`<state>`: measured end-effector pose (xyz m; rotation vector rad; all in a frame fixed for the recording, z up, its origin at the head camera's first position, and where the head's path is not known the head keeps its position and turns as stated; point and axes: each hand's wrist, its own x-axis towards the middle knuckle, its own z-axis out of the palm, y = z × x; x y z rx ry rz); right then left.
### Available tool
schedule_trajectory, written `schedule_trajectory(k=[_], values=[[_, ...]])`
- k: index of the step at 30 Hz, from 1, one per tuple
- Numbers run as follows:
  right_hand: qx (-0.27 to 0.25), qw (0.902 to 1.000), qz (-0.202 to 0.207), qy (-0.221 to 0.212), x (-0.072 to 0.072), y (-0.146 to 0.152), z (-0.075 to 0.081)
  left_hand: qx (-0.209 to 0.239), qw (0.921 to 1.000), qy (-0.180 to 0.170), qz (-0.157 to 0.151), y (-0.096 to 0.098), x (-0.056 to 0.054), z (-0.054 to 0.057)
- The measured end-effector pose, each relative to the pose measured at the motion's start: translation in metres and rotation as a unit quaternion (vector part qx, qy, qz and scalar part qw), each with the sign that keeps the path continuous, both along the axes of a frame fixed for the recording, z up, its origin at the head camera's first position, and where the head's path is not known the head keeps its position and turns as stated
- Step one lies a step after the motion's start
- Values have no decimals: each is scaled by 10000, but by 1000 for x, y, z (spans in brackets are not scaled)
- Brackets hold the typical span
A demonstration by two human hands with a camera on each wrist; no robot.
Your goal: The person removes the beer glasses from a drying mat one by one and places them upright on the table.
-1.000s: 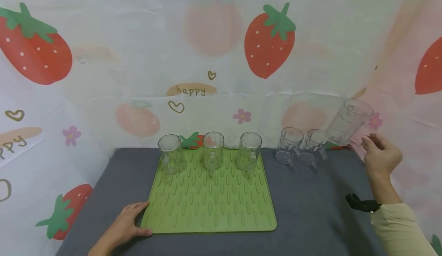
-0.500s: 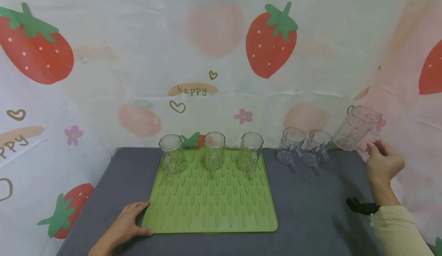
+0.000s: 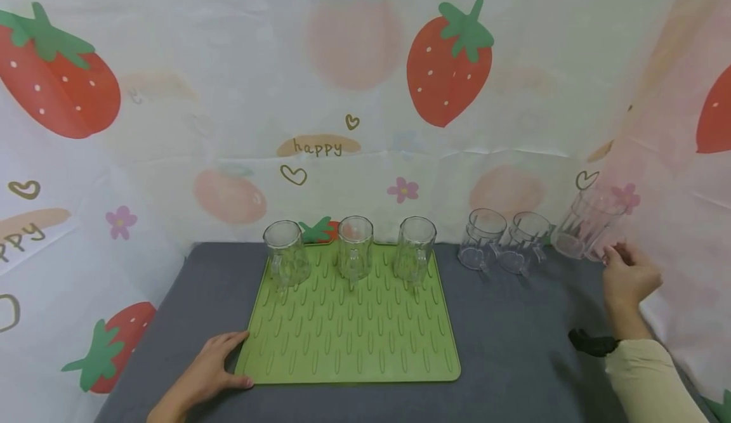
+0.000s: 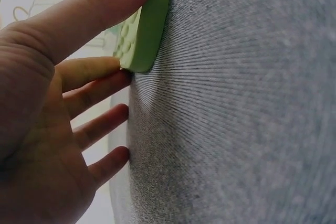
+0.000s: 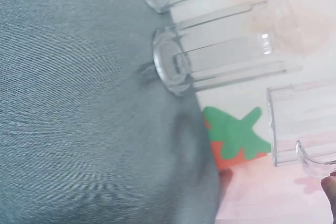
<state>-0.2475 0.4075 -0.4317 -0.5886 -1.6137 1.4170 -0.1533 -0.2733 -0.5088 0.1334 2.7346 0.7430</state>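
Observation:
My right hand [image 3: 630, 278] pinches the handle of a clear glass mug [image 3: 588, 225], which tilts in the air near the table's back right corner. In the right wrist view the held mug [image 5: 302, 124] hangs apart from the tabletop, and only a fingertip shows at the edge. My left hand [image 3: 201, 372] touches the front left corner of a green ridged mat [image 3: 354, 347], thumb at the front edge and forefinger at the left edge. The left wrist view shows its fingers [image 4: 102, 127] spread and fairly straight beside the mat's corner [image 4: 149, 38].
Three clear mugs, with one in the middle [image 3: 355, 252], stand along the mat's back edge. Two more, a left one [image 3: 481, 242] and a right one [image 3: 521, 245], stand on the grey table [image 3: 508, 340] right of the mat. A strawberry-print cloth [image 3: 365, 106] hangs behind.
My right hand has lowered the held mug toward the back right of the table, moving it slightly rightward. The left hand, the mat and the standing mugs stay put.

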Motion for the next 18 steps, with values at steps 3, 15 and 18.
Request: schedule_trajectory(k=[3, 15, 18], values=[[374, 9988, -151, -284, -1, 0, -8, 6, 10000, -5, 35, 0, 0, 0], [594, 9952, -231, -738, -2, -2, -31, 6, 10000, -30, 38, 0, -1, -1], [529, 9933, -276, -992, -3, -2, -38, 17, 10000, -51, 40, 0, -2, -1]])
